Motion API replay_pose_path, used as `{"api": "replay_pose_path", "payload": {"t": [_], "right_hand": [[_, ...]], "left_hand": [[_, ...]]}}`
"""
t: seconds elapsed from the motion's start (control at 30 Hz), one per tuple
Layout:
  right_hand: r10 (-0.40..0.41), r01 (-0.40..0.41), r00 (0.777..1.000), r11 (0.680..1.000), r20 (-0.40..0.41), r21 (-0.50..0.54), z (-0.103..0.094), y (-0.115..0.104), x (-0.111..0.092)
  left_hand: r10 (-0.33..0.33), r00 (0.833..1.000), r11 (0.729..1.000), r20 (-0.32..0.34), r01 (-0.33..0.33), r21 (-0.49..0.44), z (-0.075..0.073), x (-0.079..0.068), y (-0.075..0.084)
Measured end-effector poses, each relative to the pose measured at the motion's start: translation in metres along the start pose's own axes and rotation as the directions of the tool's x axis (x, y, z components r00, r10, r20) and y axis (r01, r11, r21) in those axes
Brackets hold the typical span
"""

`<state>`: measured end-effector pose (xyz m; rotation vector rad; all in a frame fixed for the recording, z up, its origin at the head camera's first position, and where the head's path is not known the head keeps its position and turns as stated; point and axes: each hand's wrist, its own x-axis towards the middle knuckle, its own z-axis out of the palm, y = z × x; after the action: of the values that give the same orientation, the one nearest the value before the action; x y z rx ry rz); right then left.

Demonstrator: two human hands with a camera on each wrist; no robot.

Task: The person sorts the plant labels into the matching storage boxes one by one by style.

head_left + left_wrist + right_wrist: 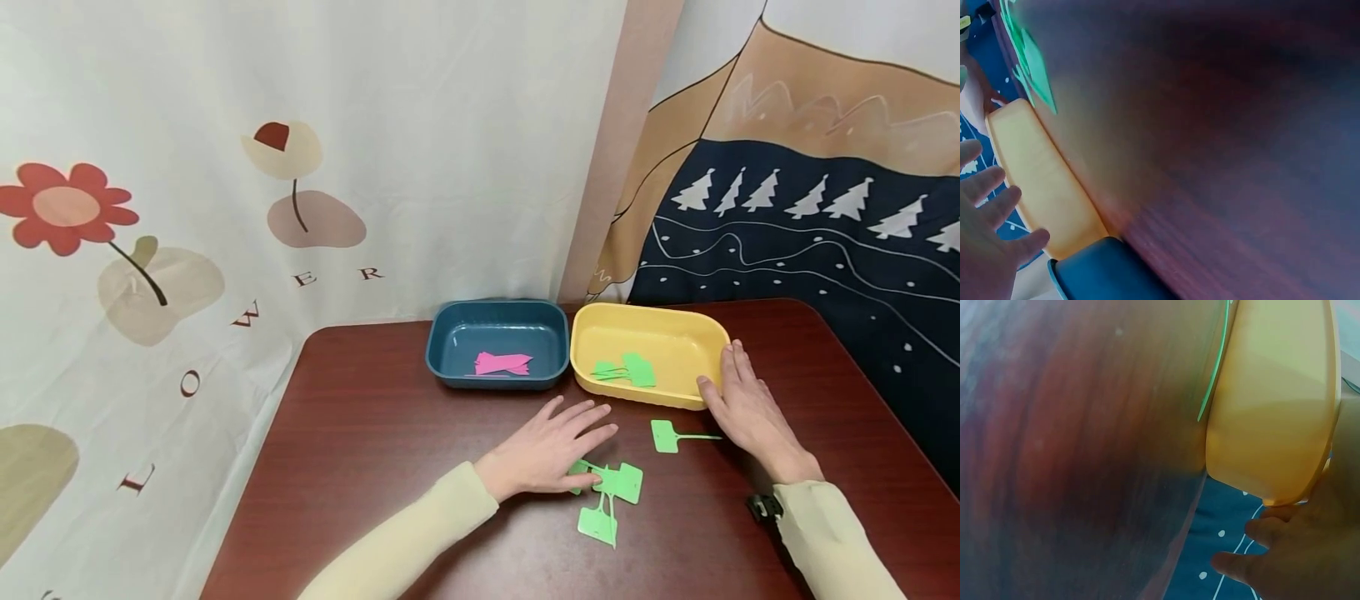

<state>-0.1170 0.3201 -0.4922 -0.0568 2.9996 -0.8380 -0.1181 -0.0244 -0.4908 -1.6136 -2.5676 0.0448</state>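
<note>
In the head view my left hand (542, 454) is spread over the table, its thumb overlapping a small pile of green plant tags (597, 525). Its fingers are extended and hold nothing. At the right end of a yellow tray (686, 398), my right hand (752, 417) lies along the outside with straight fingers, the thumb right at the rim. A few green tags (639, 369) lie inside that tray. Just in front of it, a single green tag (664, 436) rests on the table, its stem pointing right.
Left of the yellow tray, and close beside it, stands a dark blue tray (498, 383) with several pink tags (498, 363) in it. Both trays sit at the far edge of the brown table (360, 450). Printed curtains (450, 150) hang behind.
</note>
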Motion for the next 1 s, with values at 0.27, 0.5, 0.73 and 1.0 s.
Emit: {"api": "replay_pose_path", "payload": {"t": [0.27,0.5,0.73,1.0], "right_hand": [[-0.002,0.002,1.000,1.000,0.002,0.011,-0.001,0.000,0.000],[-0.005,0.005,1.000,1.000,0.000,0.011,0.000,0.000,0.000],[-0.007,0.007,1.000,1.000,-0.001,0.010,0.000,0.000,0.000],[-0.005,0.005,1.000,1.000,0.003,0.004,0.000,0.000,-0.001]], "left_hand": [[0.055,0.998,0.998,0.013,-0.055,-0.007,0.005,0.000,0.006],[0.095,0.995,0.994,-0.025,-0.094,0.057,0.009,0.000,0.011],[0.152,0.986,0.968,-0.066,-0.135,0.212,0.010,-0.002,0.016],[0.169,0.983,0.952,-0.071,-0.144,0.270,0.008,0.003,0.018]]}}
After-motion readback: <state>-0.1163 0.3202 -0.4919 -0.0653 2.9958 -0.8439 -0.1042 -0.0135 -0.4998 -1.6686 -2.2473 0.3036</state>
